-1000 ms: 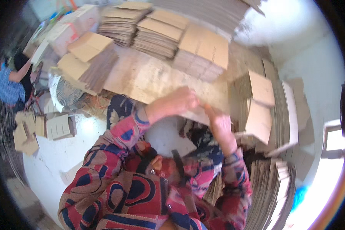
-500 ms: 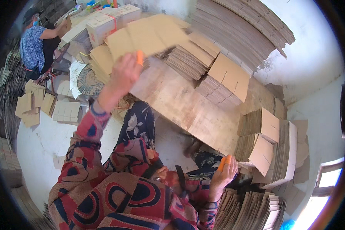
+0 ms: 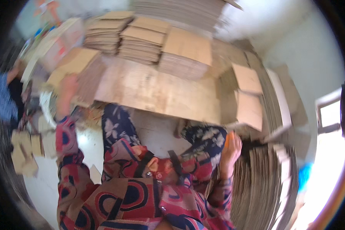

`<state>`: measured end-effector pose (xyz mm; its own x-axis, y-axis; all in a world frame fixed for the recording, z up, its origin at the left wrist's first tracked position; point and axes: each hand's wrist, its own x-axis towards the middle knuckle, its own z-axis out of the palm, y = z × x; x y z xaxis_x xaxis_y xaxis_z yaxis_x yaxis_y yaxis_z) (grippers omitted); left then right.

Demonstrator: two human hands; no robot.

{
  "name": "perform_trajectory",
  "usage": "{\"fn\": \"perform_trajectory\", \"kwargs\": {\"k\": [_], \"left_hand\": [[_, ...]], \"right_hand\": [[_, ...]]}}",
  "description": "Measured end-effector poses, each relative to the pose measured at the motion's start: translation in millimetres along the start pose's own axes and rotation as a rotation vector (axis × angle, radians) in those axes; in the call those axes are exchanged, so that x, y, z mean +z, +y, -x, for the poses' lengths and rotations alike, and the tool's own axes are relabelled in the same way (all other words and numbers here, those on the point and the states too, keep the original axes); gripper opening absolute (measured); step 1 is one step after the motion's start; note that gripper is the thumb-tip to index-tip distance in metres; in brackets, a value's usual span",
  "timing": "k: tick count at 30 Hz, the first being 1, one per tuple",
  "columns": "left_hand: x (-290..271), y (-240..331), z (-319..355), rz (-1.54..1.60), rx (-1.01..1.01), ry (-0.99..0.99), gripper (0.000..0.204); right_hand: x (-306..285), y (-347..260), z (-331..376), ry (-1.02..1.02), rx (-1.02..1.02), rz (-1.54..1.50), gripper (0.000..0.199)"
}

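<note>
My left hand [image 3: 68, 86], smeared by motion, is at the near side of a stack of flat brown cardboard pieces [image 3: 77, 60] at the left end of a low wooden board. Its fingers cannot be made out. Over the row of upright cardboard pieces [image 3: 253, 180] at the right, beside my knee, is my right hand [image 3: 232, 150]. Its fingers are curled in, an orange cover [image 3: 227, 142] shows on one digit, and no cardboard shows in the hand. Two small stacks of folded cardboard [image 3: 250, 109] lie at the board's right end.
More cardboard stacks [image 3: 186, 48] line the far side of the wooden board [image 3: 153, 86]. White boxes [image 3: 61, 40] stand at the far left. Another person [image 3: 5, 94] sits at the left edge. Loose cardboard [image 3: 23, 153] lies on the floor there, and a window [image 3: 329, 115] is at the right.
The view has turned right. The fanned cardboard sheets near my left hand no longer hang across the stacks. My left hand has moved nearer the left stack; my right hand remains at the right side.
</note>
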<state>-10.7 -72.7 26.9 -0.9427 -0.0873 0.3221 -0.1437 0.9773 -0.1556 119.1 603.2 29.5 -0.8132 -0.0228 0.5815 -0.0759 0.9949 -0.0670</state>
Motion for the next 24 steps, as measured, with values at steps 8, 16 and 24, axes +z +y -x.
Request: {"fn": "perform_trajectory", "kwargs": {"k": [8,16,24], "left_hand": [[-82.8,90.6,-5.8,0.159,0.132,0.037,0.034],[-72.8,165.0,15.4,0.409,0.241,-0.058,0.024],[-61.9,212.9,7.2,0.447,0.349,-0.128,0.025]], "right_hand": [[33.7,53.6,-63.7,-0.107,0.225,0.444,0.069],[59.4,72.5,-84.3,-0.505,0.248,0.223,0.053],[39.7,69.8,-88.8,-0.375,-0.049,0.391,0.011]]}}
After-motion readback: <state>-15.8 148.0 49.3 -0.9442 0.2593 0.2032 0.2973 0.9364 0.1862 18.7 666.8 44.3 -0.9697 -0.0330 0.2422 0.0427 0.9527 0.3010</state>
